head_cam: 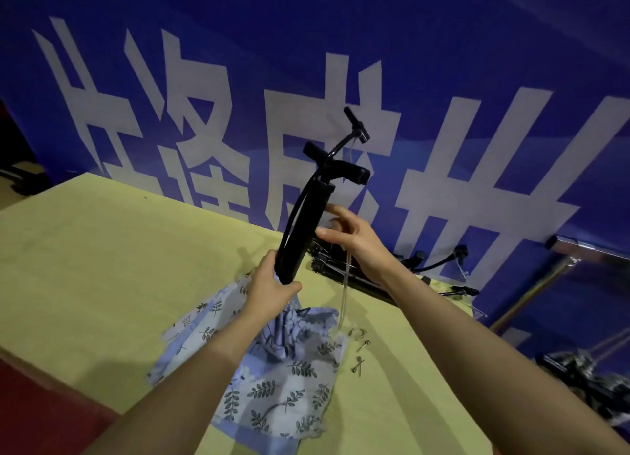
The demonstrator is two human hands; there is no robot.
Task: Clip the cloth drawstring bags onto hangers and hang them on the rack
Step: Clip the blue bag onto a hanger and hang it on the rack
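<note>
On the yellow-green table (102, 267) I see the cloth drawstring bag (272, 379), pale blue with a dark leaf print, lying crumpled near the table's front edge, its mouth gathered up towards my left hand (269, 289); that left hand has its fingers and thumb curled round the lower end of a black hand pump (303, 226) together with the bunched top of the bag, so the pump's base sits at or in the bag's opening, though I cannot tell how far inside it goes; the pump rises from the bag tilted to the right, its T-handle and a thin black hose arching over the top; my right hand (354, 240) is above and to the right of the bag, thumb and fingers loosely bent beside the pump's barrel, and I cannot tell whether they touch it; a clear thin tube (344, 294) hangs down from that hand to the table just right of the bag; a few small metal fittings (361, 349) lie on the table just beside the bag's right edge; further right of the bag, at the table's far edge, lies a heap of more black pumps (375, 277); behind the table stands a blue banner (477, 62) with large white characters.
</note>
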